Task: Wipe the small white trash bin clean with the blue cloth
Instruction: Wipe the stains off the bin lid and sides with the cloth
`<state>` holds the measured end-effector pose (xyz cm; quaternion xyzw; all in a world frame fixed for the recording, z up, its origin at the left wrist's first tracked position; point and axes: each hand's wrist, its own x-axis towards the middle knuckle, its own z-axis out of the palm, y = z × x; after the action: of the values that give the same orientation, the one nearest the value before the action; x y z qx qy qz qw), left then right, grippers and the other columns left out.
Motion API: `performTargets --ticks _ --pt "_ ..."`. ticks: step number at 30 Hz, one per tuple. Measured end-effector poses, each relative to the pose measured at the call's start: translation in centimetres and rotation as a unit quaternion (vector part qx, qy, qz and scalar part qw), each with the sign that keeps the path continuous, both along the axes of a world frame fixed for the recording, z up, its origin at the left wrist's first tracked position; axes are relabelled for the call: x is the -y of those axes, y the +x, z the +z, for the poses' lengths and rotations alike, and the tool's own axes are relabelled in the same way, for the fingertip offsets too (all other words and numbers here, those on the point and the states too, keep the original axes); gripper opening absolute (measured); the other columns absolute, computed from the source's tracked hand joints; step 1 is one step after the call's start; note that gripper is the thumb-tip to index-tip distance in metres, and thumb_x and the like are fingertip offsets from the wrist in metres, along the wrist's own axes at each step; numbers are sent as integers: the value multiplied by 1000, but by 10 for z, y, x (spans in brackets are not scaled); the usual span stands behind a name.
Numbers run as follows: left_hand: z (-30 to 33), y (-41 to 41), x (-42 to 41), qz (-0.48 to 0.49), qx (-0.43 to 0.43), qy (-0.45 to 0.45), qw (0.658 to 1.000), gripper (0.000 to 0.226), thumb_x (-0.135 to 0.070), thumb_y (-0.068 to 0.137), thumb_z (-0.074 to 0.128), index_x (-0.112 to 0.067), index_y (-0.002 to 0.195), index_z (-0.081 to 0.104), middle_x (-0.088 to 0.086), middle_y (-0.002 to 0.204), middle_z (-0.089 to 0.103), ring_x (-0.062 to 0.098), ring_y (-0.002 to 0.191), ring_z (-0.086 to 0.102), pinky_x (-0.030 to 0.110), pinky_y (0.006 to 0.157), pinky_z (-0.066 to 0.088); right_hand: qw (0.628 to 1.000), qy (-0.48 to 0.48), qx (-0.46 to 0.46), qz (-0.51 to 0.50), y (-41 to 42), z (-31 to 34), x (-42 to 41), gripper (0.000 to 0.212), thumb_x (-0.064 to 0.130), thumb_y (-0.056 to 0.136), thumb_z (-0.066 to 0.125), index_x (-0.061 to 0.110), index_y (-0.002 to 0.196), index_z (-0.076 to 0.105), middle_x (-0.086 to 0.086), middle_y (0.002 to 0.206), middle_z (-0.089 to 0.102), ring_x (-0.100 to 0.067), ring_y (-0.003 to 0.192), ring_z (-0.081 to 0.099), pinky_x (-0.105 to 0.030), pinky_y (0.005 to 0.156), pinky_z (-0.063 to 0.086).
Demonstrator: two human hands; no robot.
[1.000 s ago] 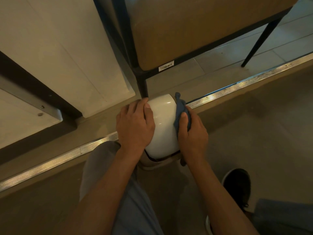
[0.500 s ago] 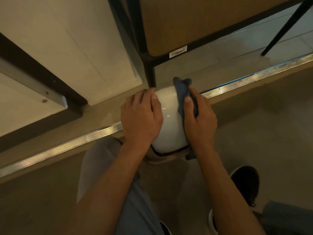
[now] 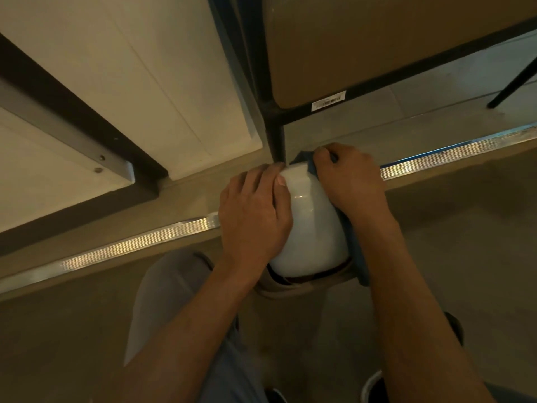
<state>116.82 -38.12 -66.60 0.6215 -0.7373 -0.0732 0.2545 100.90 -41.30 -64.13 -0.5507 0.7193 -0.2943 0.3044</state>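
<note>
White panelling [image 3: 180, 91] fills the upper left, crossed by a dark diagonal bar [image 3: 75, 112], and below it a ribbed metal floor strip [image 3: 139, 242] runs across the floor. The left hand [image 3: 252, 216] lies flat on the left flank of the small white trash bin [image 3: 313, 228], fingers straight and spread along its curve, thumb resting on the top near the far end. The bin lies tipped on its side between the two hands, its open rim facing the person, its far end just beside the black table leg [image 3: 277, 141]. On its right flank the right hand [image 3: 351, 181] presses the blue cloth [image 3: 356, 257] against the bin, fingers curled over the cloth at the far end; the cloth trails down beneath the wrist. Further right the metal strip continues. A barcode sticker [image 3: 328, 101] sits on the black frame above.
</note>
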Motion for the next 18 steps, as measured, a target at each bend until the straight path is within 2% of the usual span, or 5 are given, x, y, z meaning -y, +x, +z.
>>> performTargets --ticks 4,8,13,15,18 --pt "0 -1 0 4 11 -1 1000 47 -37 105 30 -15 130 63 5 125 66 22 113 58 39 100 44 990 -112 82 4 -6 -20 -34 30 32 101 48 19 121 66 -1 118 66 -10 106 60 -28 90 49" --pt "1 -2 -1 3 5 10 1000 47 -35 104 32 -13 130 63 8 126 66 25 114 58 41 100 44 978 -148 135 -61 1 -28 -75 39 27 101 52 18 139 55 -4 141 55 -10 131 51 -23 107 43" --pt "1 -1 -1 -6 -12 6 1000 45 -34 104 34 -11 130 63 10 125 67 26 112 60 44 100 45 994 -84 62 -33 -1 -12 -44 35 34 102 46 20 131 60 -1 128 61 -11 113 57 -27 93 47" --pt "2 -2 -1 -4 -7 1 1000 44 -33 104 34 -12 129 64 7 125 67 24 112 60 42 99 44 998 -36 -4 57 -8 -2 -11 24 30 102 47 20 108 68 -3 105 67 -16 93 60 -29 77 47" --pt "3 -4 0 13 8 3 1000 45 -34 105 31 -16 130 64 2 126 67 21 113 59 40 99 43 975 73 -94 188 -6 17 28 35 32 100 44 12 77 60 -5 72 57 -18 68 53 -27 61 37"
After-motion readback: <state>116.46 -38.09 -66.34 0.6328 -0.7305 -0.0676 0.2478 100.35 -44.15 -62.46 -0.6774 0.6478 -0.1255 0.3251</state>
